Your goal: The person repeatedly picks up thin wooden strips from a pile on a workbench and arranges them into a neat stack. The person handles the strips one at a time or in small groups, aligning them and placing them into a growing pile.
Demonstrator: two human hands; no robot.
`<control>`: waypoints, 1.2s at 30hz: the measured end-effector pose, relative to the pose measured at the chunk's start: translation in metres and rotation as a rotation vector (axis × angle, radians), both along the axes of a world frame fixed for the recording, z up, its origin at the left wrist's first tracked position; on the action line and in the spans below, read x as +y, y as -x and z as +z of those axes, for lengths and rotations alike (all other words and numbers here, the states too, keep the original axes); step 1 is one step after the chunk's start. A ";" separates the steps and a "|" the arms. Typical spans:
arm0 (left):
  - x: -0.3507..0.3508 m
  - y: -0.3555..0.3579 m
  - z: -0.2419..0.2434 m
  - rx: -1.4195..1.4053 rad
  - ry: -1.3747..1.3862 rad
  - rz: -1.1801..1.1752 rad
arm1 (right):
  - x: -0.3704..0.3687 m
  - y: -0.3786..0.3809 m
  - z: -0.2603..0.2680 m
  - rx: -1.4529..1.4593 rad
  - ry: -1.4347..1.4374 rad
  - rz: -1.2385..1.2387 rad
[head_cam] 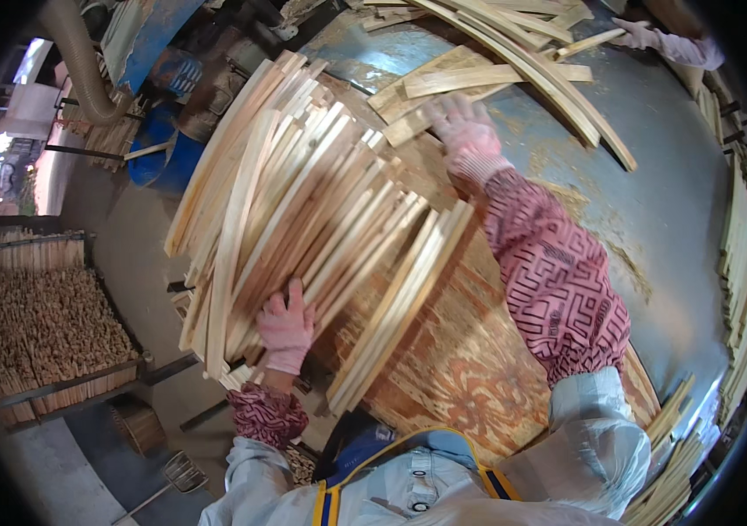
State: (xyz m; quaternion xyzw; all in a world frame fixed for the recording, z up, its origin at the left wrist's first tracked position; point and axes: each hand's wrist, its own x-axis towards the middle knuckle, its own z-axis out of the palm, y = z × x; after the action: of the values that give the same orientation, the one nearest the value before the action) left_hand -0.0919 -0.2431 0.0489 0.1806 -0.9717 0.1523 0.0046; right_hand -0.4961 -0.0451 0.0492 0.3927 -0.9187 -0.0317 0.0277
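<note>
My left hand (287, 327), in a pink knitted glove, rests against the near end of a large pile of wooden strips (308, 197), its index finger extended along them. My right hand (467, 135), gloved too and slightly blurred, reaches out over the table with its fingers spread at the end of a short wooden slat (406, 127). Whether it grips that slat is hard to tell. A few strips (400, 309) lie side by side, apart from the pile, on a worn plywood board (465, 355) between my arms.
Long curved slats (531, 72) lie across the grey metal table (650, 230). At the upper right another person's gloved hand (636, 34) holds a slat. A blue barrel (156, 148) and machinery (216, 85) stand upper left. Bundled sticks (51, 322) fill a rack at left.
</note>
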 end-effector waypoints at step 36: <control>-0.004 0.027 -0.023 0.022 0.053 -0.042 | 0.330 -0.062 -0.012 -0.330 0.297 -0.625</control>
State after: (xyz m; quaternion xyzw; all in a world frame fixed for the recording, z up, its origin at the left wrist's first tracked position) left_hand -0.1192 -0.2467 0.0263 0.1618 -0.9707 0.1760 0.0235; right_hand -0.4342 0.2853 0.0369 0.0852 -0.9808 0.1583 -0.0750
